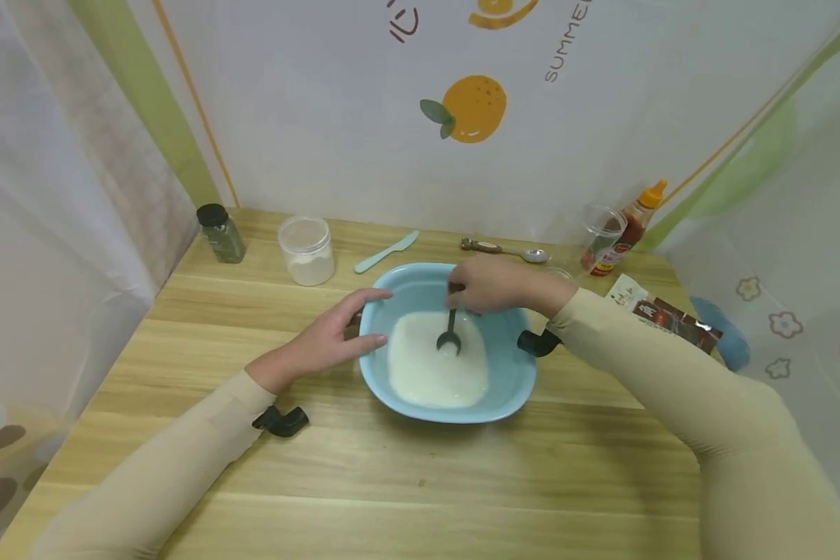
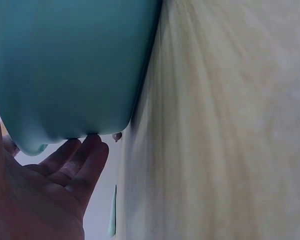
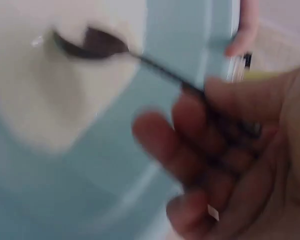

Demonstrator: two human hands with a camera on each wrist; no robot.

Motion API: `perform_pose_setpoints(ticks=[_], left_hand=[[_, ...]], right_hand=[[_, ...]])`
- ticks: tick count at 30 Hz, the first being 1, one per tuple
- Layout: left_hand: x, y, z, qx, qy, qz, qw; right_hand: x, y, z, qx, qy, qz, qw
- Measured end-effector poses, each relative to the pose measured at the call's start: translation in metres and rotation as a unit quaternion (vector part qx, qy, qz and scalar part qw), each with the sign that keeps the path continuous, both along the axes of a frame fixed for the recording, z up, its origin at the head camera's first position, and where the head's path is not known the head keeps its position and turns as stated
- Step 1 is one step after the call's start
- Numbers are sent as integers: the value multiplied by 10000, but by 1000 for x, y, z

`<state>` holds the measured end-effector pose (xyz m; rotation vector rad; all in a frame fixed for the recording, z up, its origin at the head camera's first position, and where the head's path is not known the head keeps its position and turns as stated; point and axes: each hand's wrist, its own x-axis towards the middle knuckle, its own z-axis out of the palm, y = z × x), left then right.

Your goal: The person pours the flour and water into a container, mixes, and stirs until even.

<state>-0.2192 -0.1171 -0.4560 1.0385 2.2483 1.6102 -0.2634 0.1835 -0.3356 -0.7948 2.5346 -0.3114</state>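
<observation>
A light blue basin (image 1: 511, 389) stands on the wooden table with milky white liquid (image 1: 434, 373) in its bottom. At its left side my left hand (image 1: 325, 334) grips the rim, thumb over the edge; in the left wrist view its fingers (image 2: 87, 167) press against the outer wall. Over the basin's far right part, my right hand (image 1: 490, 284) holds a dark spoon (image 1: 452, 320) by its handle. The spoon's head (image 3: 97, 45) is tilted down into the white liquid, partly covered by it. In the right wrist view the fingers curl round the handle, blurred.
Along the back stand a green-filled spice jar (image 1: 222, 233), a tub of white powder (image 1: 306, 253), a pale green knife (image 1: 387, 251) and a metal spoon (image 1: 507, 250). At right are a clear cup (image 1: 604, 224), a sauce bottle (image 1: 633, 225) and a brown packet (image 1: 675, 320).
</observation>
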Motion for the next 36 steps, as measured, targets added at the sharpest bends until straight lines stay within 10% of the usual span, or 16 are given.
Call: perform_pose_setpoints(ticks=[5,12,19,27,36], left_hand=[[0,1,2,-62,-17,-3,10000],[0,3,3,-94,-44,-36,9999],[0,2,3,-97,-43,6,9999],[1,3,3,-168,-71,-5,9998],[0,3,2,-144,50,-25,9999]], right_hand=[[3,-17,-7,-675,-539,369,9956],[1,-6,-4,-321,1123,-414,9923],[1,-18,-5,-668,79,-40,9977],[3,-12,-8,-301,1244,-919,9875],[11,-27,-5,-482,857,-306,9947]])
